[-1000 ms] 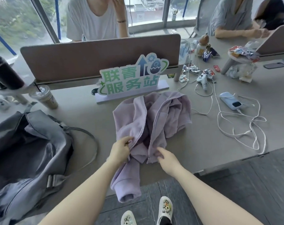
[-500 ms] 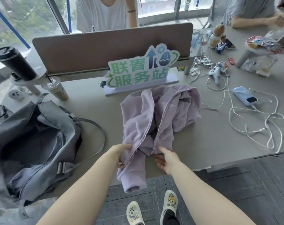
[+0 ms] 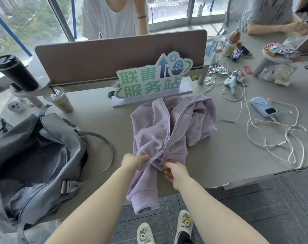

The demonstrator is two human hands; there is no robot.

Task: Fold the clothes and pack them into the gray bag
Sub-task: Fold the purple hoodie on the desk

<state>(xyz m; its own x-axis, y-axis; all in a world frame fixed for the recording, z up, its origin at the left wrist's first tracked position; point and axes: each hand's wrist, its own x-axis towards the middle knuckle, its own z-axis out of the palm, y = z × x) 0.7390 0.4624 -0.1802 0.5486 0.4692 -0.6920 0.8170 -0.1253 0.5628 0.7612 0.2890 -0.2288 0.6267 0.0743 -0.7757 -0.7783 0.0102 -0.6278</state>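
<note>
Head view, from the left: the gray bag (image 3: 35, 155) lies slumped on the table (image 3: 229, 155), mouth gaping, well apart from the lilac zip jacket (image 3: 160, 134) crumpled at the near edge with one sleeve hanging over. The left hand (image 3: 133, 162) pinches the jacket's left front panel beside the zipper. The right hand (image 3: 175, 173) grips the hem just below the zipper pull, and white cables (image 3: 273, 138) sprawl farther right.

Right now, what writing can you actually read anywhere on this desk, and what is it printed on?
"联青服务站": green characters on the standing cut-out sign behind the purple jacket.
Snack wrappers: print too small to read.
Bottle label: blurred.
Power bank screen: unreadable.
</note>
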